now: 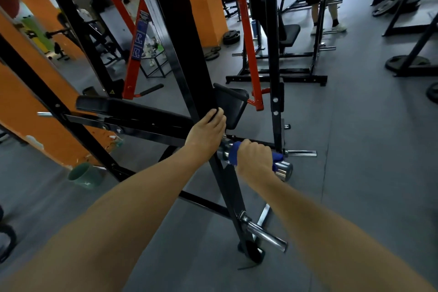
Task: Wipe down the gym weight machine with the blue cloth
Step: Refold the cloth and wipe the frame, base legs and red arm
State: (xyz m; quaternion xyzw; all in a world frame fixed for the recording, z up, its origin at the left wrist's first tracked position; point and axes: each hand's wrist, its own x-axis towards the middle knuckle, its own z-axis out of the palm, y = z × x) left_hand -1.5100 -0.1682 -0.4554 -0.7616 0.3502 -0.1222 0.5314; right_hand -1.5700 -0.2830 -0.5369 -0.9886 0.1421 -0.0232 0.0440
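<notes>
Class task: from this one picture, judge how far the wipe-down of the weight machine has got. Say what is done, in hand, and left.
Done: no surface can be confirmed as wiped. In hand: the right hand wraps the blue cloth round the chrome weight peg, while the left hand grips the black upright. Left, probably: the lower chrome peg, the black bench pad and the rest of the frame.

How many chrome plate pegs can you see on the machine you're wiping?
3: one wrapped in the blue cloth under the right hand, one just beyond it, one near the floor. Others may be hidden.
</notes>
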